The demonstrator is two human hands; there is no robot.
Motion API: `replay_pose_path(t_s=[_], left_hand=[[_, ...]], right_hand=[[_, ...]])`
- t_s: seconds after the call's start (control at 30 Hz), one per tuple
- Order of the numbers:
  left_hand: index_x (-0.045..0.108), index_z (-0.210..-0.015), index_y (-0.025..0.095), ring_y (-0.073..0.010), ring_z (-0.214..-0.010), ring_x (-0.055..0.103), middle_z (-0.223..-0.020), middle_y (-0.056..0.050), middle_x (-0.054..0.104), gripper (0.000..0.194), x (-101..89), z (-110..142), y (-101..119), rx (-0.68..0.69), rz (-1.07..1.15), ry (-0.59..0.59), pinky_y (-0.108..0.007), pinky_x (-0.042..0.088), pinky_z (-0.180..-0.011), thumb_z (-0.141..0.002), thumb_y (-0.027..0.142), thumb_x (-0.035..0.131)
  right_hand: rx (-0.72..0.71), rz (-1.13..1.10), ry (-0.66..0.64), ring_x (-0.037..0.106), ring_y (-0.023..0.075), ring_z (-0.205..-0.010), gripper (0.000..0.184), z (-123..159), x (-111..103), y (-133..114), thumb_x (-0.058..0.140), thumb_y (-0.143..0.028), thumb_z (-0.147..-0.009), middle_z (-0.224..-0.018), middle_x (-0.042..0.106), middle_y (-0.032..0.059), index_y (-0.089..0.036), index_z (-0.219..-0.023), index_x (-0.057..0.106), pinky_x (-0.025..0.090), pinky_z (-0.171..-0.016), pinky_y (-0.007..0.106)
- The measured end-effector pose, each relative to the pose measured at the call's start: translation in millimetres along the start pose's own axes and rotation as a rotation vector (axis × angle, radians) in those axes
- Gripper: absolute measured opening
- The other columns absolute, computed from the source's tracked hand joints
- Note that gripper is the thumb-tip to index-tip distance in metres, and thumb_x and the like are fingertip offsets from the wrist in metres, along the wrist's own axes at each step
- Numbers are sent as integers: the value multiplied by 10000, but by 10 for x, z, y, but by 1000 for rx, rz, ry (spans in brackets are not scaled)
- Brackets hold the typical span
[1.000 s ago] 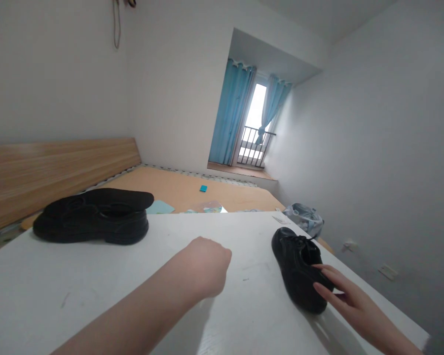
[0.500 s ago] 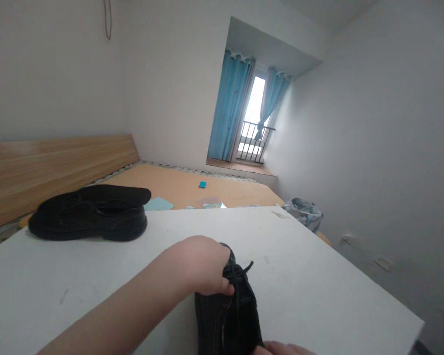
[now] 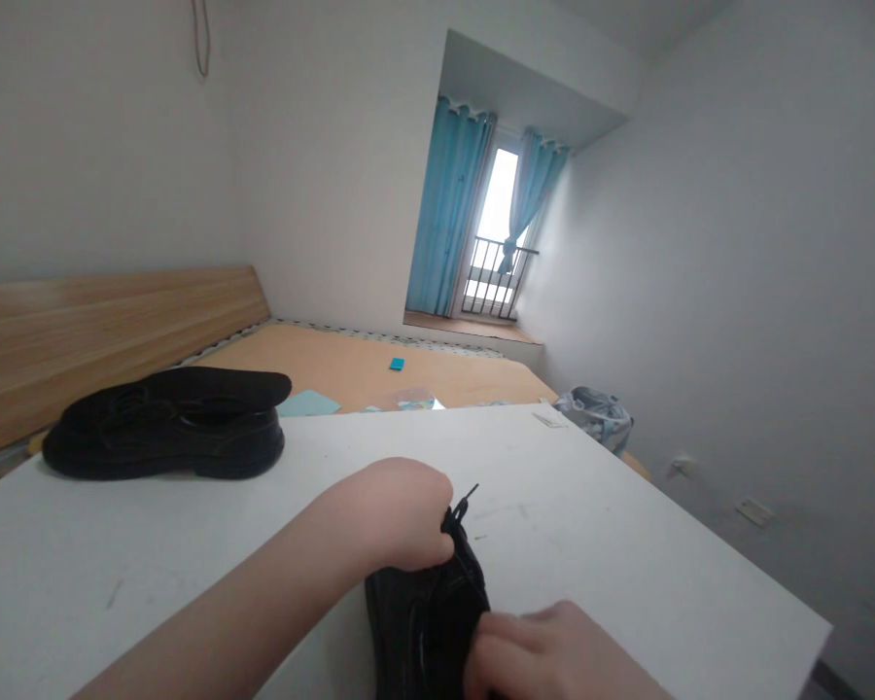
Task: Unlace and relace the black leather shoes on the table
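Observation:
A black lace-up shoe (image 3: 430, 622) stands at the near middle of the white table (image 3: 554, 515), cut off by the bottom edge of the view. My left hand (image 3: 401, 510) comes across from the left and is closed on its upper, near the laces; most of its fingers are hidden. A lace end sticks up just beyond that hand. My right hand (image 3: 540, 647) is closed at the shoe's right side, its fingers curled against the edge. A second black shoe (image 3: 160, 442) sits at the far left, with a flat black insole (image 3: 219, 385) lying along its top.
Behind the table lies a tan bed surface (image 3: 335, 355) with a small blue square (image 3: 397, 364) and light-blue sheets. A wooden headboard (image 3: 117, 331) runs along the left. Beyond the table's right edge is a grey-white patterned bag (image 3: 598, 418).
My right hand has come up from the bottom edge onto the shoe's right side. The held shoe has shifted slightly left, and its lace end points upward more.

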State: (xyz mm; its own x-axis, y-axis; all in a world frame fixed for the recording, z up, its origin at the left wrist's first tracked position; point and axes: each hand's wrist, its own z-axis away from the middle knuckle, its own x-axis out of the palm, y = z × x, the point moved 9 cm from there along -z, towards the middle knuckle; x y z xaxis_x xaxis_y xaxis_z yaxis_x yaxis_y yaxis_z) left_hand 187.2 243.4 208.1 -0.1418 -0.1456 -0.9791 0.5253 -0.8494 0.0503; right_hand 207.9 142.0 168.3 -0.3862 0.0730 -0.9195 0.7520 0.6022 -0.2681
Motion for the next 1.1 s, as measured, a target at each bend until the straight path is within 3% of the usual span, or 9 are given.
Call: replay_pose_path(t_s=[0.07, 0.17, 0.4, 0.53, 0.63, 0.73, 0.8, 0.97, 1.1], left_hand=[[733, -834, 161, -265, -701, 665, -809, -118, 740, 281, 16, -13, -6, 17, 17, -5, -296, 396, -498, -719, 291, 511], [725, -843, 175, -247, -680, 654, -792, -94, 737, 264, 33, -33, 5, 58, 41, 2, -289, 380, -494, -722, 274, 512], [683, -767, 184, -213, -640, 616, -769, -72, 722, 222, 5, -75, 17, 114, 76, 42, -283, 293, -480, -799, 271, 481], [603, -764, 213, -191, -648, 600, -741, -25, 697, 144, -227, -53, -93, 99, 260, 197, -266, 319, -508, -818, 268, 482], [511, -823, 211, -165, -639, 608, -696, -3, 671, 183, -452, -11, -277, 65, 679, 378, -262, 394, -554, -909, 322, 393], [460, -871, 212, -146, -648, 616, -682, 10, 656, 205, -624, 56, -409, 127, 1032, 595, -257, 437, -591, -945, 371, 353], [464, -861, 214, -145, -680, 615, -710, 10, 650, 196, -647, 72, -399, 168, 1042, 640, -256, 439, -606, -937, 375, 381], [516, -1016, 245, -151, -703, 601, -816, 19, 660, 226, -460, 21, -245, 122, 751, 425, -250, 415, -586, -866, 410, 483], [585, -970, 258, -158, -696, 596, -823, 21, 676, 216, -291, 32, -224, 18, 450, 204, -248, 376, -544, -825, 351, 456]], right_hand=[[175, -210, 25, 565, 112, -572, 404, -128, -267, 170, 384, -587, -921, -764, 642, 0, -230, -896, 570, 364, -490, 216], [379, -260, 178, 485, 120, -589, 267, -294, -523, 537, 522, -464, -897, -709, 568, -11, -212, -820, 563, 348, -527, 232], [332, -708, 299, 407, 117, -557, 439, -462, -6, 1148, 471, -584, -883, -626, 463, -21, -188, -697, 503, 327, -523, 247], [297, -762, 291, 425, 137, -621, 523, -380, 104, 1071, 405, -700, -844, -731, 476, 1, -193, -845, 532, 362, -557, 261], [225, -732, 260, 448, 175, -758, 508, -372, 27, 890, 476, -691, -811, -853, 487, 24, -204, -944, 526, 390, -671, 295], [193, -608, 182, 437, 181, -807, 311, -392, -19, 752, 635, -441, -783, -918, 476, 25, -216, -968, 527, 384, -704, 300], [199, -556, 189, 433, 175, -805, 213, -399, -48, 721, 641, -249, -741, -910, 466, 17, -219, -924, 536, 382, -699, 292], [225, -636, 360, 467, 177, -841, 58, -384, -103, 766, 559, -177, -807, -881, 488, 22, -203, -758, 544, 391, -765, 305], [295, -954, 383, 474, 161, -733, 291, -382, -20, 898, 534, -366, -886, -788, 493, 22, -188, -657, 532, 393, -676, 284]])
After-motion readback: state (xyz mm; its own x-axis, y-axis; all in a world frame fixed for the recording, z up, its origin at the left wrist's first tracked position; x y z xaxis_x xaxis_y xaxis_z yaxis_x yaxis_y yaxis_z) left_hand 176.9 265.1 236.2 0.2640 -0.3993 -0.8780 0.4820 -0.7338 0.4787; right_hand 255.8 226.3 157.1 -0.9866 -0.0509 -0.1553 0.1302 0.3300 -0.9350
